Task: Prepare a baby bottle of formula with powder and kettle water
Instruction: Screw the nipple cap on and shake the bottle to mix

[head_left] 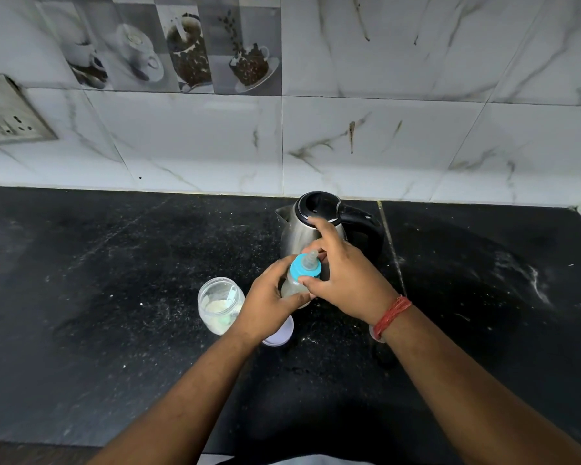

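Both hands (312, 283) curled, gripping.

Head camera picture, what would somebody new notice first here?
Both hands meet at mid-counter over a baby bottle: the left hand grips its body, the right hand holds its blue collar. Behind them stands a steel kettle; left of them, an open powder jar.

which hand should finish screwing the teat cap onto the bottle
Right. The right hand already has its fingers round the blue cap, while the left hand grips the bottle body and can steady it.
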`<act>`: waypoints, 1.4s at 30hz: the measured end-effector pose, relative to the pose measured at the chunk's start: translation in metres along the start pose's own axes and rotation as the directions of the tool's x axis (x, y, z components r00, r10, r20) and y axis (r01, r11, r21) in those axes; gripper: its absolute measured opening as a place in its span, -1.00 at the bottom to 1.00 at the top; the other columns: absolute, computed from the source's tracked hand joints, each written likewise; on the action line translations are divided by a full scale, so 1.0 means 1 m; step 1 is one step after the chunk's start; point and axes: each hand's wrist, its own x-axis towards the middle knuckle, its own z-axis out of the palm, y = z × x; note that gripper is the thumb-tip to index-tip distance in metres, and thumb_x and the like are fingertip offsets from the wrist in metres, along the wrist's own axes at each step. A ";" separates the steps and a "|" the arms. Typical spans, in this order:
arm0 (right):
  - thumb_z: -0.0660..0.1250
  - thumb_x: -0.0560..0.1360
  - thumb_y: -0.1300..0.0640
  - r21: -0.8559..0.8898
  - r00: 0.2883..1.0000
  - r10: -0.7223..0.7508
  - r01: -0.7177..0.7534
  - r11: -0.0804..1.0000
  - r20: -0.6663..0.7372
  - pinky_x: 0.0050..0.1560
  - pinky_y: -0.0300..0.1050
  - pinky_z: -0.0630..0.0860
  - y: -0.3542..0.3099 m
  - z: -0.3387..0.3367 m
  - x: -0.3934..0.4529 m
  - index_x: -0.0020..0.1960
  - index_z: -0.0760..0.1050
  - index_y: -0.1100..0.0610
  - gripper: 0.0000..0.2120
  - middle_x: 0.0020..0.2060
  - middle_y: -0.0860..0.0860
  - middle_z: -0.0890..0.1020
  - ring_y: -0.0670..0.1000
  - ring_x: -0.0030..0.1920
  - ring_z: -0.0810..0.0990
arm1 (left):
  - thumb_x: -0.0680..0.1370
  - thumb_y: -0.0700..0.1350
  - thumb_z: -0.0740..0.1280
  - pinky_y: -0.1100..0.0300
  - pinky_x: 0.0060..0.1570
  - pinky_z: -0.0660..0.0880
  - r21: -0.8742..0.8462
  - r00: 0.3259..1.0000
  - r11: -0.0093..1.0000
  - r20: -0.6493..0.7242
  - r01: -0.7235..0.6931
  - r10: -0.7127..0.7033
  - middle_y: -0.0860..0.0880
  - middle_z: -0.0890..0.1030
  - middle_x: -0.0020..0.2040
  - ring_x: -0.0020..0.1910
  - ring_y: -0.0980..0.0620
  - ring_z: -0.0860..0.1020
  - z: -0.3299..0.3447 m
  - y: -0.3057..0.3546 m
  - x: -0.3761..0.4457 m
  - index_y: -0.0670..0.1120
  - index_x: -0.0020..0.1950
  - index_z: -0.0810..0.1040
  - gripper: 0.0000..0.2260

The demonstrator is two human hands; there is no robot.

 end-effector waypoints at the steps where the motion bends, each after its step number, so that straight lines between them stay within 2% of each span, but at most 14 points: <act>1: 0.54 0.41 0.09 -0.001 1.000 -0.002 0.002 1.000 0.014 0.26 -0.04 0.54 0.000 -0.001 0.000 0.58 0.05 -0.10 -0.08 0.10 -0.09 0.59 -0.08 0.14 0.57 | 0.46 -0.06 0.56 -0.12 0.24 0.54 -0.002 1.000 1.000 0.001 0.002 -0.002 0.07 0.66 0.19 0.20 0.01 0.61 0.000 0.001 0.000 0.06 0.38 0.54 -0.51; 6: 0.56 0.40 0.01 -0.008 0.995 0.047 -0.048 0.999 -0.084 0.14 -0.07 0.57 -0.003 0.004 -0.003 0.54 0.08 -0.08 -0.11 0.04 -0.05 0.57 -0.05 0.05 0.56 | 0.47 -0.07 0.56 -0.10 0.23 0.55 -0.004 1.000 1.000 -0.006 -0.020 0.020 0.09 0.65 0.18 0.21 0.02 0.60 0.000 0.006 -0.001 0.05 0.36 0.55 -0.52; 10: 0.52 0.38 -0.22 -0.141 0.988 0.046 -0.066 0.988 -0.145 -0.01 -0.07 0.56 -0.010 0.009 -0.007 0.50 0.09 0.01 -0.11 0.02 0.02 0.56 0.02 0.01 0.57 | 0.47 -0.10 0.55 -0.15 0.23 0.55 -0.018 1.000 1.000 -0.004 -0.005 0.005 0.07 0.66 0.19 0.22 -0.02 0.61 0.001 0.006 -0.003 0.12 0.36 0.55 -0.52; 13: 0.48 0.34 -0.31 -0.184 0.988 0.056 -0.082 0.979 -0.141 0.05 -0.07 0.57 -0.010 0.006 -0.008 0.51 0.08 0.01 -0.05 0.07 0.01 0.57 0.00 0.09 0.56 | 0.48 -0.13 0.55 -0.15 0.24 0.55 -0.038 1.000 0.999 0.000 0.002 -0.002 0.05 0.66 0.20 0.23 -0.02 0.62 0.000 0.006 -0.003 0.09 0.38 0.54 -0.51; 17: 0.58 0.40 0.03 0.132 0.997 0.076 -0.075 0.988 0.003 0.37 -0.12 0.45 -0.005 -0.006 -0.004 0.57 0.08 -0.03 -0.08 0.34 -0.04 0.53 -0.12 0.29 0.52 | 0.46 -0.09 0.58 -0.04 0.28 0.55 -0.025 1.000 1.000 -0.021 0.004 -0.005 0.11 0.65 0.23 0.24 0.08 0.60 -0.004 0.007 -0.002 0.06 0.38 0.54 -0.49; 19: 0.55 0.43 0.14 0.155 0.996 0.076 -0.084 0.984 0.053 0.41 -0.11 0.43 -0.001 -0.008 -0.002 0.57 0.10 -0.08 -0.12 0.31 -0.11 0.58 -0.15 0.29 0.54 | 0.46 -0.10 0.59 0.00 0.29 0.54 -0.032 0.999 0.999 -0.032 0.010 -0.011 0.12 0.65 0.24 0.24 0.10 0.60 -0.005 0.006 -0.001 0.05 0.38 0.55 -0.48; 22: 0.57 0.40 0.14 0.175 0.997 0.080 -0.080 0.981 0.006 0.34 -0.06 0.49 0.000 -0.003 -0.003 0.54 0.18 -0.06 -0.16 0.14 -0.17 0.64 -0.15 0.19 0.59 | 0.46 -0.12 0.59 0.04 0.29 0.53 -0.018 0.999 1.000 -0.039 0.004 -0.005 0.12 0.65 0.22 0.24 0.13 0.60 -0.005 0.007 -0.002 0.05 0.37 0.56 -0.50; 25: 0.60 0.37 0.02 0.093 0.991 0.096 -0.088 0.992 -0.089 0.16 -0.03 0.56 -0.004 0.005 -0.005 0.50 0.22 -0.02 -0.16 -0.01 -0.09 0.59 -0.09 0.05 0.58 | 0.46 -0.11 0.59 0.01 0.27 0.54 0.000 0.999 1.000 -0.033 -0.016 0.016 0.13 0.66 0.21 0.24 0.09 0.60 -0.005 0.010 -0.002 0.06 0.36 0.57 -0.51; 27: 0.57 0.35 -0.15 -0.064 0.985 0.084 -0.095 0.993 -0.149 0.07 0.03 0.58 -0.009 0.008 -0.006 0.49 0.19 -0.02 -0.13 -0.01 -0.03 0.56 -0.02 0.05 0.56 | 0.47 -0.11 0.57 -0.05 0.25 0.56 -0.004 1.000 1.000 -0.024 -0.021 0.021 0.11 0.66 0.21 0.24 0.04 0.61 -0.004 0.011 -0.003 0.07 0.36 0.56 -0.52; 29: 0.54 0.34 -0.24 -0.138 0.986 0.085 -0.105 0.985 -0.141 0.09 0.02 0.57 -0.011 0.007 -0.006 0.51 0.16 -0.01 -0.09 0.06 0.00 0.56 0.00 0.11 0.55 | 0.47 -0.12 0.56 -0.11 0.23 0.57 -0.020 1.000 1.000 -0.016 -0.017 0.017 0.09 0.66 0.21 0.23 0.01 0.62 -0.004 0.011 -0.003 0.08 0.35 0.56 -0.53; 31: 0.58 0.33 -0.18 -0.015 0.992 0.083 -0.085 0.996 -0.091 0.19 -0.02 0.55 -0.011 0.004 -0.005 0.52 0.17 -0.01 -0.08 0.13 -0.05 0.53 -0.05 0.17 0.53 | 0.47 -0.13 0.56 -0.11 0.22 0.58 -0.033 1.000 0.999 -0.011 -0.007 0.007 0.07 0.66 0.21 0.22 0.01 0.62 -0.004 0.013 -0.003 0.08 0.35 0.56 -0.53; 34: 0.62 0.37 0.04 0.167 0.998 0.054 -0.048 0.985 -0.030 0.30 -0.04 0.51 -0.007 -0.001 -0.003 0.49 0.22 -0.03 -0.16 0.20 -0.10 0.57 -0.12 0.20 0.57 | 0.47 -0.13 0.58 0.03 0.25 0.56 -0.024 1.000 1.000 -0.020 -0.009 0.009 0.09 0.66 0.20 0.21 0.09 0.61 -0.005 0.013 -0.001 0.04 0.36 0.57 -0.52; 38: 0.55 0.43 0.15 0.169 0.999 0.035 -0.037 0.985 0.015 0.34 -0.03 0.50 -0.006 -0.003 -0.003 0.46 0.24 -0.04 -0.28 0.19 -0.19 0.64 -0.16 0.24 0.58 | 0.45 -0.14 0.59 0.12 0.24 0.54 -0.008 1.000 1.000 -0.024 -0.016 0.016 0.11 0.66 0.20 0.21 0.15 0.60 -0.005 0.013 -0.001 0.04 0.36 0.56 -0.50; 42: 0.46 0.47 0.23 0.146 0.992 -0.012 -0.007 0.989 0.128 0.37 -0.14 0.44 -0.004 -0.007 -0.001 0.43 0.21 -0.06 -0.34 0.26 -0.22 0.62 -0.19 0.31 0.53 | 0.44 -0.13 0.58 -0.04 0.21 0.57 -0.012 1.000 1.000 -0.011 0.003 -0.003 0.08 0.67 0.18 0.17 0.09 0.62 -0.005 0.008 -0.003 0.04 0.36 0.56 -0.49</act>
